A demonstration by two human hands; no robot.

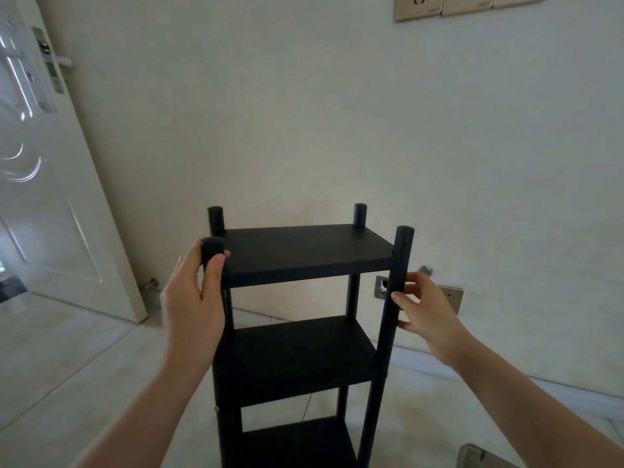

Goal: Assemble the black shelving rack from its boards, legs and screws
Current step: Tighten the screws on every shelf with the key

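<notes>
Black shelving rack [300,319] upright on the pale tiled floor [67,366], close before a cream wall [304,113]: three matte boards stacked between four round legs, leg tops poking above the top board [304,249]. Left hand [194,298] wrapped around the near-left leg [212,249] just under its cap. Right hand [423,307] pinching the near-right leg [398,282] with fingertips, below the top board. White door [44,163] ajar at left; wall sockets [466,5] above.
</notes>
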